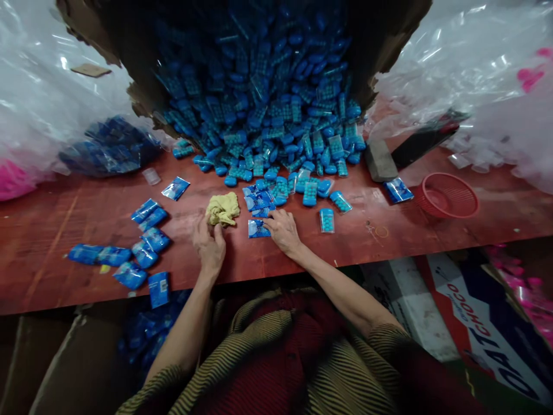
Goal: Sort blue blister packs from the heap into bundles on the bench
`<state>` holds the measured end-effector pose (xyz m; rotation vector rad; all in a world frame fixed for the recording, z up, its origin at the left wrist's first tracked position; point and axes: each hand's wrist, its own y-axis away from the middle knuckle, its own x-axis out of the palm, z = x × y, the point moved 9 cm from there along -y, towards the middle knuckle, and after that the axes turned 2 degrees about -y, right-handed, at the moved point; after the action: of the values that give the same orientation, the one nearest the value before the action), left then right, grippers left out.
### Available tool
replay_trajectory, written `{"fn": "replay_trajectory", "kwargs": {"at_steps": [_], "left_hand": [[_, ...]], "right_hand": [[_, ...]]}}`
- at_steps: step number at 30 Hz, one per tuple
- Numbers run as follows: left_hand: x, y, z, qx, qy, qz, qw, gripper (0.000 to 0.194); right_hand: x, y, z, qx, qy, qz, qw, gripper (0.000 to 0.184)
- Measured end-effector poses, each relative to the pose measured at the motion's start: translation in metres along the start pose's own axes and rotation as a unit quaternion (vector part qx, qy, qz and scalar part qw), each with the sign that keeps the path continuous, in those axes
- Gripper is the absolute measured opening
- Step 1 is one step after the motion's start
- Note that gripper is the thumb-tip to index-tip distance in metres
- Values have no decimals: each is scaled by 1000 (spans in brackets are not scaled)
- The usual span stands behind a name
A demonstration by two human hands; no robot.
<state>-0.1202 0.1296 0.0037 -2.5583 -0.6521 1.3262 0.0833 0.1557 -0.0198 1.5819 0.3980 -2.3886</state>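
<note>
A red table (244,259) runs beneath and to either side of both grips. Beyond them gapes a torn cardboard box (97,29), and out of its mouth, onto the table, spills a large heap of small blue-capped plastic boxes (268,127). Well to the right of the right grip stands a red basket (432,203). By the look of it the work is only partway along: a scatter of blue packets (155,239) lies to the left of the left grip, while far more plastic boxes lie loose beyond both grips.

Both forearms reach forward over the near edge, palms mostly down. The left grip (209,245) is fairly wide, thumb apart from the fingers, and appears to hold nothing; just ahead and to its right is a crumpled yellow cloth (222,208). The right grip (283,231) is narrow, fingers bent together at the right end of a flat blue packet (257,229); whether they pinch it or only press it, I cannot tell. A few similar packets (257,197) lie just beyond that grip, and one plastic box (327,222) stands apart to its right.
</note>
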Motion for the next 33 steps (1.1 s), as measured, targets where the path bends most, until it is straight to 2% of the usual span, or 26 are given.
{"fn": "replay_trajectory", "kwargs": {"at_steps": [2, 7, 14, 18, 21, 24, 27, 29, 31, 33], "left_hand": [[-2, 18, -12, 4, 51, -4, 999, 34], [22, 48, -27, -65, 194, 82, 975, 27], [19, 42, -30, -55, 179, 79, 979, 24], [24, 44, -24, -94, 215, 94, 968, 23], [34, 49, -16, -197, 291, 102, 931, 28], [45, 53, -20, -297, 395, 111, 862, 44], [56, 55, -37, -343, 472, 147, 799, 42], [58, 57, -45, -358, 501, 155, 773, 38], [58, 58, -47, -364, 515, 151, 761, 37], [59, 60, -46, -365, 519, 156, 757, 36]], "right_hand": [[2, -2, 2, -1, -1, -10, 1000, 25], [-3, -3, 2, -3, -5, -7, 1000, 28], [-4, 5, 1, -30, -17, -2, 999, 27], [2, 1, -5, -16, -37, -26, 999, 22], [-3, 0, -5, -11, -58, -46, 997, 22], [-20, 8, 3, -5, -80, -87, 993, 24], [-34, 21, 20, -23, -120, -105, 987, 27], [-36, 26, 22, -5, -190, -106, 976, 25], [-29, 28, 11, 60, -314, -104, 942, 29], [-11, 28, -2, 135, -460, -72, 875, 38]]}}
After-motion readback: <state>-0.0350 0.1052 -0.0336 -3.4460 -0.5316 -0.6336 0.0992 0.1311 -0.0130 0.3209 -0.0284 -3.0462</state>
